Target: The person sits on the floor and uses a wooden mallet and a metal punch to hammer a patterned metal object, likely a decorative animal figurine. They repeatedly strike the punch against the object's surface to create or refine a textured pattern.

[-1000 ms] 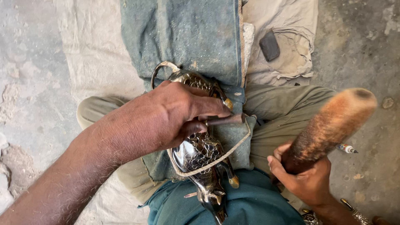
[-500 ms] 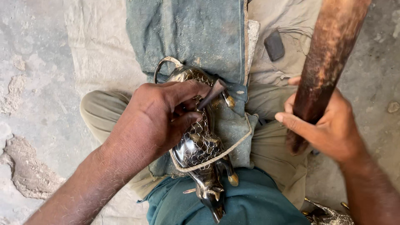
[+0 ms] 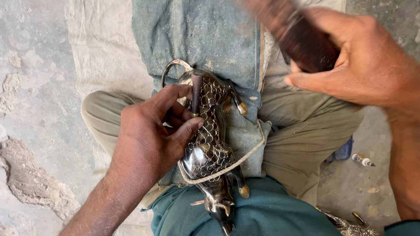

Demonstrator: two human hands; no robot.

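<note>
A dark metal animal figure (image 3: 212, 150) with a scale pattern and brass-tipped legs lies on a blue-grey cloth pad (image 3: 210, 39) across my lap, bound by a pale cord (image 3: 232, 164). My left hand (image 3: 155, 133) rests on the figure and pinches a short dark chisel (image 3: 196, 94) upright against its back. My right hand (image 3: 363, 61) grips a thick brown wooden mallet (image 3: 297, 37), raised at the upper right and blurred by motion, above and right of the chisel.
My legs in khaki trousers (image 3: 306, 131) are folded on a concrete floor (image 3: 39, 87) with a pale sheet (image 3: 105, 48) under them. A small pen-like tube (image 3: 363, 160) lies on the floor at the right. Another patterned metal piece (image 3: 350, 225) shows at the bottom right.
The mallet has swung from low at the right to high and across toward the chisel. My left hand has turned the chisel more upright on the figure.
</note>
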